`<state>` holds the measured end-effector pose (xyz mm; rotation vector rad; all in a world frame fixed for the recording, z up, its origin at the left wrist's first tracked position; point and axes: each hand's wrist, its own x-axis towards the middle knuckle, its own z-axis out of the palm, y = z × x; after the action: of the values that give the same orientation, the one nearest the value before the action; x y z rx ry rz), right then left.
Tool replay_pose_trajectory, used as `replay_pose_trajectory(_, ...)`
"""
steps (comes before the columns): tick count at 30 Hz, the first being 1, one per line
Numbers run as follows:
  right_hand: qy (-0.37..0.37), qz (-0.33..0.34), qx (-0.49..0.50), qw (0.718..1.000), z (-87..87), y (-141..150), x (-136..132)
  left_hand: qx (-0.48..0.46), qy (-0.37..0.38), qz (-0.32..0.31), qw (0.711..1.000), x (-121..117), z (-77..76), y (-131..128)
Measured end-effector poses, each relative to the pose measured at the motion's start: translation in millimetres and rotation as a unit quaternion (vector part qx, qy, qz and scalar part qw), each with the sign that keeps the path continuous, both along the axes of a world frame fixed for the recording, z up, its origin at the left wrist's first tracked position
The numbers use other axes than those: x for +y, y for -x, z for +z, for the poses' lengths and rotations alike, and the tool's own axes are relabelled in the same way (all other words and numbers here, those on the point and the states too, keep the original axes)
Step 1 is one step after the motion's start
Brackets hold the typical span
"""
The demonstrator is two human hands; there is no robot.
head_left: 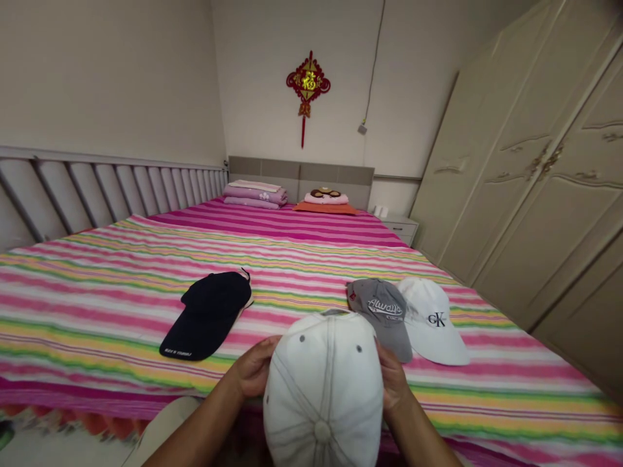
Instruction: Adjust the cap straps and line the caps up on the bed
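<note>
A white baseball cap (327,383) with grey stitching is held up at the near edge of the bed, its crown towards me. My left hand (257,366) grips its left side and my right hand (392,379) its right side; the cap hides some fingertips on both. Left of it on the bedspread lies a black baseball cap (214,311) with small white lettering on the brim. To the right, a grey baseball cap (382,311) with white script slightly overlaps another white cap (433,318) marked "CK".
The bed has a striped bedspread (292,259). Folded purple bedding (256,194) and an orange and pink stack (325,202) lie by the headboard (302,174). A railing (111,175) runs along the left, wardrobes (525,162) along the right. A pale rounded object (168,425) shows below the bed edge.
</note>
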<state>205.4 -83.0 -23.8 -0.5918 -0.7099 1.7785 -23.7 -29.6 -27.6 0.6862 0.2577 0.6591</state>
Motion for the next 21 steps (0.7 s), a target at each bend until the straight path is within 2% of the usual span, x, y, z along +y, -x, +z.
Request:
replay_pose_trajectory(2, 0.021, -0.006, 0.03, 0.999, -10.0, 0, 5, 0.011, 0.037, 0.045, 0.998, -2, -17.0, -1)
replay_pose_trajectory(4, 0.046, -0.009, 0.057, 0.997, -17.7, 0, 9, 0.004, 0.076, 0.074, 0.994, -2, -24.8, -2)
replay_pose_trajectory(9, 0.06, 0.019, 0.082, 0.995, -13.4, 1, 13, -0.011, 0.13, 0.028, 0.991, 9, -14.1, -5)
replay_pose_trajectory(12, 0.038, 0.021, 0.094, 0.995, -13.3, 4, 12, -0.029, 0.133, 0.045, 0.99, 17, -8.4, -7)
replay_pose_trajectory(17, 0.038, 0.056, 0.105, 0.992, -42.2, 17, -1, -0.03, 0.154, 0.089, 0.984, 22, -17.6, -7)
replay_pose_trajectory(21, 0.037, 0.013, 0.133, 0.99, -55.0, 26, -9, -0.034, 0.15, 0.065, 0.986, 27, -26.7, -6)
